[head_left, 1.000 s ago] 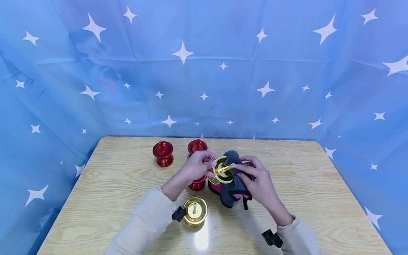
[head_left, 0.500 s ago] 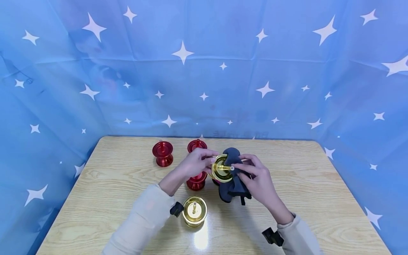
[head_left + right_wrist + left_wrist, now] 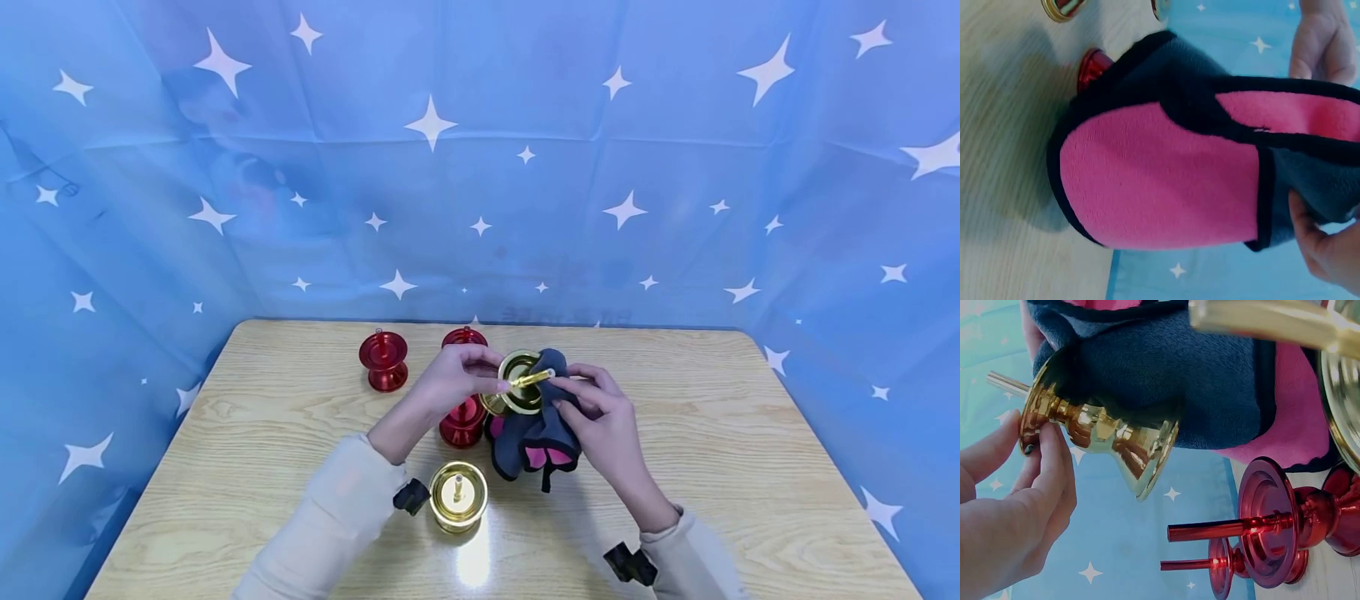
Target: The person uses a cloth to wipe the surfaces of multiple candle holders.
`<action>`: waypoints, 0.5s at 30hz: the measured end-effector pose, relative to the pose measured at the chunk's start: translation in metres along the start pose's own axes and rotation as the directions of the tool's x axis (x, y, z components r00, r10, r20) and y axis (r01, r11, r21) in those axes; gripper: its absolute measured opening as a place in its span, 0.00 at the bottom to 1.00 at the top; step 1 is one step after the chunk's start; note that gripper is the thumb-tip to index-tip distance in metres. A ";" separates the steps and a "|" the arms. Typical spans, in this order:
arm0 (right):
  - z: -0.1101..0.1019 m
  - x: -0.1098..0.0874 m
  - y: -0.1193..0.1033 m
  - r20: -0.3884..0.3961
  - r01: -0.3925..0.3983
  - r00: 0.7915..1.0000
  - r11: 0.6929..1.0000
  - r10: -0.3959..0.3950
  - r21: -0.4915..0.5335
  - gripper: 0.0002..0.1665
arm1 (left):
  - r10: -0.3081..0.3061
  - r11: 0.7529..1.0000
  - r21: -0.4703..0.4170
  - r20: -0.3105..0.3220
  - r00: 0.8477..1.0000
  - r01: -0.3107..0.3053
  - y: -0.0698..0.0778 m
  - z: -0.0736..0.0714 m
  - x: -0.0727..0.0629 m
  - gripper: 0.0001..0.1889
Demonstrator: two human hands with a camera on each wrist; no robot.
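Note:
My left hand (image 3: 453,383) pinches a shiny gold candle holder (image 3: 517,400) by its dish rim, above the table. In the left wrist view, the candle holder (image 3: 1100,428) lies sideways, its thin centre tube pointing away from its flared foot. My right hand (image 3: 606,417) pinches a dark grey cloth (image 3: 525,437) with pink panels and black edging. That cloth lies against the dish, and in the left wrist view it runs along the candle holder's stem. Hanging below the right fingers, the cloth (image 3: 1160,181) shows a broad pink panel in the right wrist view.
Another gold candle holder (image 3: 458,497) stands upright near the front. One red candle holder (image 3: 384,358) is at the back left. A second red one (image 3: 467,336) and a third (image 3: 462,425) stand behind and below my left hand. A blue star-print curtain (image 3: 480,192) surrounds the table.
The held candle holder has risen slightly and tilted, its tube swinging upward. The cloth's hanging part has swung left, and its pink panels show again. Both hands keep their hold.

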State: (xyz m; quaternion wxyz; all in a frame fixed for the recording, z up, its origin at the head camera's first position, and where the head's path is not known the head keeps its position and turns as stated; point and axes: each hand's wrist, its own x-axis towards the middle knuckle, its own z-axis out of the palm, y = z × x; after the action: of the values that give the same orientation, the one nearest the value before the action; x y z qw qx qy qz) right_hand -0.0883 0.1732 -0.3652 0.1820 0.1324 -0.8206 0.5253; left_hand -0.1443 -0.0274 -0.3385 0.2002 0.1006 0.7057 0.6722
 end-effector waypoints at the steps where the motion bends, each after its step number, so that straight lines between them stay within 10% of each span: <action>1: 0.002 -0.001 -0.001 -0.012 0.008 1.000 1.000 -0.008 0.009 0.15 | 0.005 1.000 -0.012 0.005 1.000 -0.005 -0.001 -0.001 -0.001 0.15; 10: 0.009 -0.003 0.000 -0.043 0.183 0.981 0.977 -0.189 -0.108 0.18 | -0.032 0.999 -0.029 0.074 0.997 0.034 -0.002 -0.005 -0.001 0.17; 15: 0.004 0.010 -0.003 0.090 0.355 0.935 0.896 -0.344 -0.265 0.19 | 0.002 0.996 0.092 0.145 0.989 -0.015 -0.001 -0.007 -0.002 0.17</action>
State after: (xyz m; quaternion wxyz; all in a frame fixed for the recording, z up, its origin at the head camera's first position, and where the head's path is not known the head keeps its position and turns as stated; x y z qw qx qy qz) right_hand -0.0964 0.1679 -0.3596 0.2732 0.2615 -0.8523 0.3613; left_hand -0.1450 -0.0347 -0.3389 0.2431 0.1614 0.7192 0.6305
